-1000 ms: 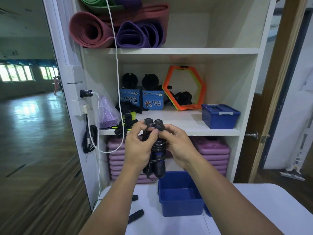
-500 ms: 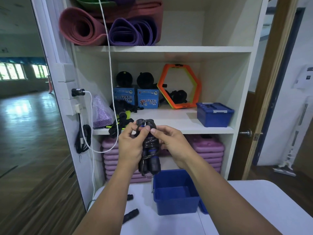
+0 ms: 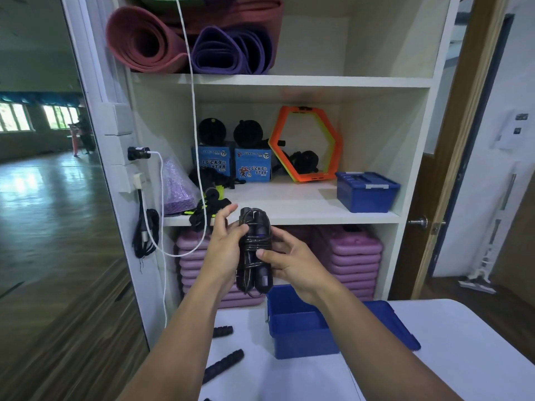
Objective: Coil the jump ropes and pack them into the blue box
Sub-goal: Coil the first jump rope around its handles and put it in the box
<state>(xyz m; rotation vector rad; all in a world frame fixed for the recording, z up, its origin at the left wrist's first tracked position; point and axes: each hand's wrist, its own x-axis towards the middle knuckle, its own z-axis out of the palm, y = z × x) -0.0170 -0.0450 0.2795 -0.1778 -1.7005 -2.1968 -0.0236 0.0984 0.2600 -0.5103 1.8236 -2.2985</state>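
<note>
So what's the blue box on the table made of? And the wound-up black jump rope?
The blue box looks like hard plastic: smooth, shiny walls and a moulded rim. The jump rope cord seems thin plastic or rubber-coated line, since it catches light in glossy streaks; the handles inside the coil look like dark plastic, but that is less sure.

Shelf unit (image 3: 304, 198): rolled mats (image 3: 144, 44) on top shelf; orange hexagon frame (image 3: 314, 178) and two blue cartons (image 3: 253, 166) on middle shelf; stacked purple pads (image 3: 347, 250) below.

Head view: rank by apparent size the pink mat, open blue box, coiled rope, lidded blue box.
1. pink mat
2. open blue box, nearer the camera
3. coiled rope and lidded blue box look alike
</note>
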